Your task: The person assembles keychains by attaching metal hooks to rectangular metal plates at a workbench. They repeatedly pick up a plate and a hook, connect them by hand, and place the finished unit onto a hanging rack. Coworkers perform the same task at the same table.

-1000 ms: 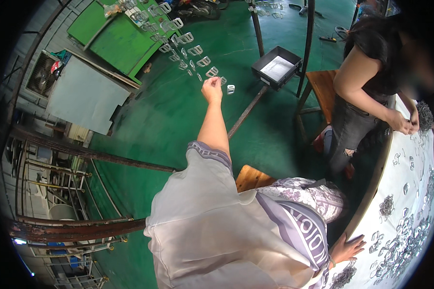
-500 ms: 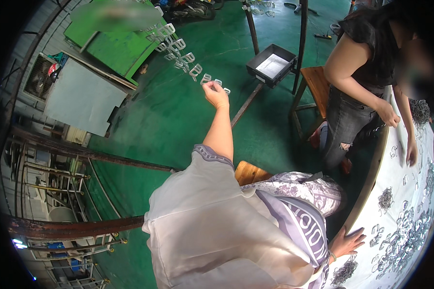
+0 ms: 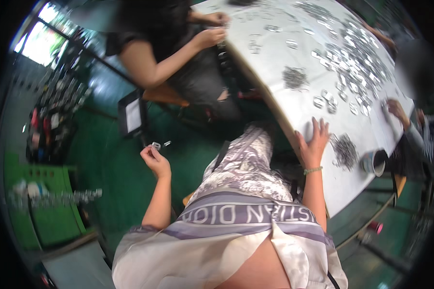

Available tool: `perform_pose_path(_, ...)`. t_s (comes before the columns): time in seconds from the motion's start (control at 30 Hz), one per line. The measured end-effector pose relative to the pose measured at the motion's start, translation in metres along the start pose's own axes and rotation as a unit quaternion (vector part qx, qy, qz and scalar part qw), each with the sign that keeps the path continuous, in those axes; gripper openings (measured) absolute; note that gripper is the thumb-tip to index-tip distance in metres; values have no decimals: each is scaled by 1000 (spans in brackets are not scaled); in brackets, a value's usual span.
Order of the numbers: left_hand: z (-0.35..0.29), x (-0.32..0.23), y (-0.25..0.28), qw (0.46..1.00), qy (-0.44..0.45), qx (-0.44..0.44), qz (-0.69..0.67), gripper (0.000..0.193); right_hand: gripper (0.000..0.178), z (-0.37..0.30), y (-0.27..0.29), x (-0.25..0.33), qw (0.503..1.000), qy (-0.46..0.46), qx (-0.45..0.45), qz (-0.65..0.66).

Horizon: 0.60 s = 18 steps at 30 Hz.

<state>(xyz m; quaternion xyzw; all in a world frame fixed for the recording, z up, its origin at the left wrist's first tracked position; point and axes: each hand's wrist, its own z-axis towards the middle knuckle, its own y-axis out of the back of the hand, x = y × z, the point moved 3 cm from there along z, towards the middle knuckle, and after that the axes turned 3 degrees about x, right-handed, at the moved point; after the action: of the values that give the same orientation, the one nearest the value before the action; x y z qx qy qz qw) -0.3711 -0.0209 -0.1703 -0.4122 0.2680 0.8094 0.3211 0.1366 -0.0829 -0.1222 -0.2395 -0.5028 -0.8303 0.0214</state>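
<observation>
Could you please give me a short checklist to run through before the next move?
1. Left hand on a piece: ok; its fingertips are at a metal buckle.
2. Firm grip there: cannot tell; the contact is too small to judge.
3. Right hand empty: ok; it rests open on the white table.
4. Co-worker's hand at right apart from yours: ok.
5. Loose buckles in one heap: not ok; several lie apart.
</observation>
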Motion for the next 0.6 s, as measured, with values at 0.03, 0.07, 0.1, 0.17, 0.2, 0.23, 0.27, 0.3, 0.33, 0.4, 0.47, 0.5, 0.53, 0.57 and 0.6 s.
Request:
perform_pose_path(0.03, 0, -15, -19, 998, -15, 66, -17, 7, 64, 3, 2, -9, 999, -19, -29, 21)
perform_pose_path(0.07, -3, -32, -42, 993, -39, 107, -41, 8, 57, 7, 6, -18, 997, -35, -58, 43)
perform_pose_path(0.1, 0, -55, -60, 985, -32, 149, -84, 7, 52, 15, 13, -17, 995, -70, -70, 35)
perform_pose_path(0.17, -1, -98, -93, 958, -31, 233, -163, 9, 42, 31, 27, -21, 987, -132, -86, 23)
perform_pose_path(0.2, -2, -119, -110, 942, -43, 267, -197, 11, 39, 45, 26, -24, 986, -150, -78, 4)
perform_pose_path(0.23, -3, -135, -126, 925, -61, 304, -221, 12, 36, 61, 23, -29, 984, -166, -68, -14)
perform_pose_path(0.27, -3, -151, -141, 905, -79, 341, -243, 13, 33, 74, 21, -32, 981, -184, -58, -30)
perform_pose_path(0.3, -5, -164, -155, 886, -98, 377, -250, 14, 31, 85, 17, -30, 977, -200, -40, -61)
perform_pose_path(0.33, -6, -177, -168, 866, -118, 413, -256, 15, 30, 97, 16, -23, 971, -218, -23, -90)
perform_pose_path(0.4, -12, -199, -190, 836, -127, 464, -263, 15, 28, 111, 13, -27, 966, -239, 7, -98)
perform_pose_path(0.47, -23, -219, -209, 798, -151, 501, -299, 15, 27, 114, 1, -43, 967, -247, 31, -56)
perform_pose_path(0.5, -30, -226, -217, 779, -150, 529, -300, 15, 23, 111, -5, -49, 979, -201, -15, -41)
perform_pose_path(0.53, -35, -232, -224, 761, -150, 555, -300, 16, 20, 106, -4, -47, 974, -205, -7, 92)
perform_pose_path(0.57, -41, -239, -229, 755, -172, 556, -301, 16, 18, 96, 2, -44, 953, -205, 1, 223)
perform_pose_path(0.6, -50, -239, -236, 721, -146, 613, -290, 18, 16, 82, 13, -38, 914, -205, 9, 349)
